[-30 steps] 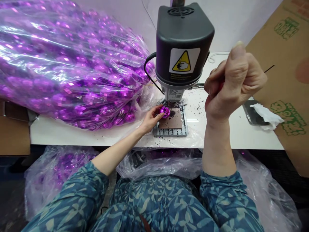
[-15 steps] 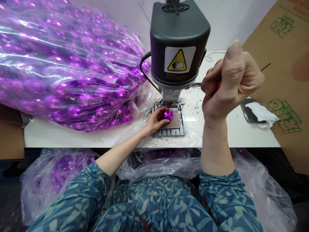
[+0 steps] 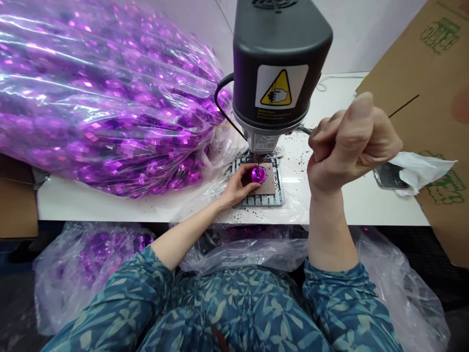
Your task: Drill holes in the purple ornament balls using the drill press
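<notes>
My left hand (image 3: 240, 185) pinches a shiny purple faceted ball (image 3: 258, 174) between thumb and fingers. Under the ball lies a brown square board (image 3: 268, 186) on the slotted metal base (image 3: 280, 195) of a small bench drill. The drill's dark motor housing (image 3: 282, 49) bears a yellow warning label and hangs directly above, its bit reaching down to the top of the ball. My right hand (image 3: 351, 142) is closed around the drill's feed lever, whose metal rod (image 3: 305, 129) shows between hand and machine; the grip itself is mostly hidden by my fingers.
A big clear plastic bag of purple faceted balls (image 3: 146, 112) fills the table's left side. Dark shavings are scattered around the base. To the right lie a phone (image 3: 390, 176), a white tissue (image 3: 421, 171) and a large cardboard box (image 3: 421, 78). Plastic bags (image 3: 84, 274) hang below the table edge.
My right hand has come down with the lever, and the bit now sits lower at the ball. My left hand keeps its pinch on the ball. The view has shifted slightly.
</notes>
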Action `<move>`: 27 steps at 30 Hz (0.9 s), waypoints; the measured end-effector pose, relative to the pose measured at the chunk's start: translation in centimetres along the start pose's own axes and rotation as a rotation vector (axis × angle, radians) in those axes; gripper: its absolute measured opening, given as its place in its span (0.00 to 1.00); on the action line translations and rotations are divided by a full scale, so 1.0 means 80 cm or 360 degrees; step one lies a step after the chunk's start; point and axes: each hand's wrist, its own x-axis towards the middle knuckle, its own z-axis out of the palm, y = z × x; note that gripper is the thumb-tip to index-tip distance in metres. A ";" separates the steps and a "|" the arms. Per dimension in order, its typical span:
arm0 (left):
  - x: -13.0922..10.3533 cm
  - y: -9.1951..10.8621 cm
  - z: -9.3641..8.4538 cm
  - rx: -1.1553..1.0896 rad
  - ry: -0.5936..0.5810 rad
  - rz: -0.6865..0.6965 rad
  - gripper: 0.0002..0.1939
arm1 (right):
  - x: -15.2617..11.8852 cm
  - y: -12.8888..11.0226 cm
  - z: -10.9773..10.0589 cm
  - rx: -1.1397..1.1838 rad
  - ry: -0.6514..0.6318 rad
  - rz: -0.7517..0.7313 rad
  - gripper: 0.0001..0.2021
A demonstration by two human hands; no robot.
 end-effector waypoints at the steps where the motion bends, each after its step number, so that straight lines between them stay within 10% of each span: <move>1: 0.000 0.000 0.000 0.0004 0.0004 0.0002 0.35 | -0.003 0.003 -0.002 0.0025 0.0007 0.0004 0.26; 20: -0.001 0.003 0.000 0.0061 0.0054 0.0080 0.31 | -0.035 0.077 -0.022 0.0321 -0.0056 -0.0893 0.17; 27: -0.001 0.005 0.001 -0.0001 0.0073 0.0039 0.33 | 0.000 0.021 0.003 0.0046 0.0087 -0.0196 0.22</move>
